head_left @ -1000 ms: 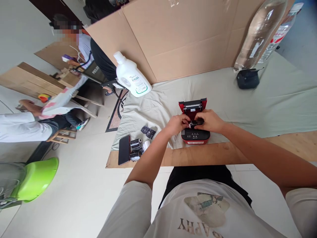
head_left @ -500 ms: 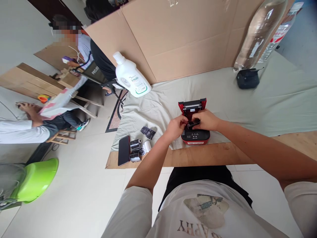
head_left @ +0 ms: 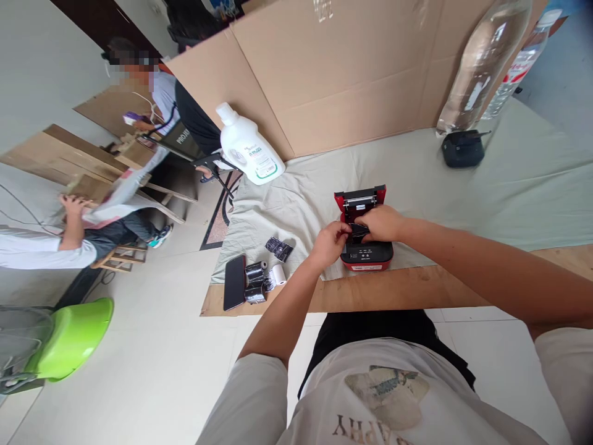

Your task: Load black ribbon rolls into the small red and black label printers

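A small red and black label or receipt printer [head_left: 369,254] stands near the table's front edge, its lid [head_left: 360,196] raised. Both my hands are at its open compartment. My left hand [head_left: 332,241] is at the compartment's left side, thumb and fingertips pinched at the edge of a dark, shiny piece [head_left: 358,230]. From the right, my right hand [head_left: 380,222] reaches in with bent fingers around the other side of that piece; its fingertips are partly hidden. The piece resembles the black-wrapped rolls [head_left: 256,282] lying to the left, but its kind is unclear.
Left of the printer lie a dark phone-like slab [head_left: 235,282], a white paper roll [head_left: 278,274] and crumpled black wrapping [head_left: 278,248]. A white jug [head_left: 252,148], a black pouch-like object [head_left: 463,148] and water bottles [head_left: 484,68] stand by the cardboard wall [head_left: 338,74]. Two people sit at left.
My right hand has shifted slightly left and forward over the compartment. My left hand stays pinched at its edge. At left, a seated person's hand has moved onto a cardboard box.
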The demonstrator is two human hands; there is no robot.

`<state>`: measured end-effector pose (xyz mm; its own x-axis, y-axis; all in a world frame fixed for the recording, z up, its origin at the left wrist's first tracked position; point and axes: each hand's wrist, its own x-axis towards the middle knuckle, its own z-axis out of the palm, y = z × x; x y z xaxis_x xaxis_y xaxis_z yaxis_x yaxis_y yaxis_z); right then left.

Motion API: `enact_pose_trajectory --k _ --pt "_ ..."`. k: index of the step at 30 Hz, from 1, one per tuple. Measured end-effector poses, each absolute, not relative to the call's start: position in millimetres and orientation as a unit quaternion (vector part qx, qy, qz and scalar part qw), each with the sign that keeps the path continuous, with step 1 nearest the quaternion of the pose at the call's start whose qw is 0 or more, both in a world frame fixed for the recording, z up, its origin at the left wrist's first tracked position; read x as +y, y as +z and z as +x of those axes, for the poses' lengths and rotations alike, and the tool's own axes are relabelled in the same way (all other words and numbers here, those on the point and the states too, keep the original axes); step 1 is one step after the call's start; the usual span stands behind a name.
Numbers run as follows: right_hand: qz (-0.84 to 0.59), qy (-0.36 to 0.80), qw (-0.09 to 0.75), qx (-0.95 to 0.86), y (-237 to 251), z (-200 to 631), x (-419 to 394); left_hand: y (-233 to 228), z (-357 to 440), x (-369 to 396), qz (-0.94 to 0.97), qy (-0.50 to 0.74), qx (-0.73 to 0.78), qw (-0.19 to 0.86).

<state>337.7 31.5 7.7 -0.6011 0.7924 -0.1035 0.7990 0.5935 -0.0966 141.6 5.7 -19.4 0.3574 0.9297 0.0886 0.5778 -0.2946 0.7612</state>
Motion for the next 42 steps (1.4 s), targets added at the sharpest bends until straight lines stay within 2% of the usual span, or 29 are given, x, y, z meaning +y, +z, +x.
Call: enact_pose_trajectory --k 4,8,10,18,23,26,28,33,38,42 --pt "0.445 -0.102 -0.004 0.890 7.5 345.2 27.4 -25.1 140.8 -0.1 0.739 0.305 0.503 0.328" --pt "0.429 -0.106 -0.144 0.885 2.9 351.9 9.3 -36.3 140.6 -9.1 0.714 0.363 0.508 0.317" --pt "0.411 -0.087 -0.186 0.888 -2.0 352.7 -7.0 -42.3 141.2 -12.7 0.708 0.388 0.505 0.306" --pt "0.369 0.044 -0.254 0.893 -19.1 345.6 -70.4 -39.5 145.1 -22.9 0.733 0.424 0.469 0.251" --pt "0.320 0.027 -0.298 0.899 -22.2 341.2 -85.8 -30.0 148.2 -39.5 0.809 0.392 0.368 0.238" --pt "0.278 -0.013 -0.343 0.897 -17.3 349.3 -78.7 -37.2 151.4 -49.2 0.813 0.397 0.368 0.217" --pt "0.303 -0.017 -0.386 0.871 -12.5 358.8 -63.2 -45.1 154.3 -52.9 0.800 0.415 0.383 0.204" --pt "0.511 -0.030 -0.453 0.730 -12.4 377.5 -5.0 -57.2 159.4 -53.5 0.786 0.445 0.392 0.172" --pt "0.509 -0.144 -0.458 0.715 -26.0 376.4 17.3 -59.9 159.4 -53.7 0.788 0.461 0.385 0.133" --pt "0.488 -0.135 -0.492 0.708 -31.2 368.9 -2.5 -67.5 160.4 -58.4 0.774 0.456 0.429 0.096"
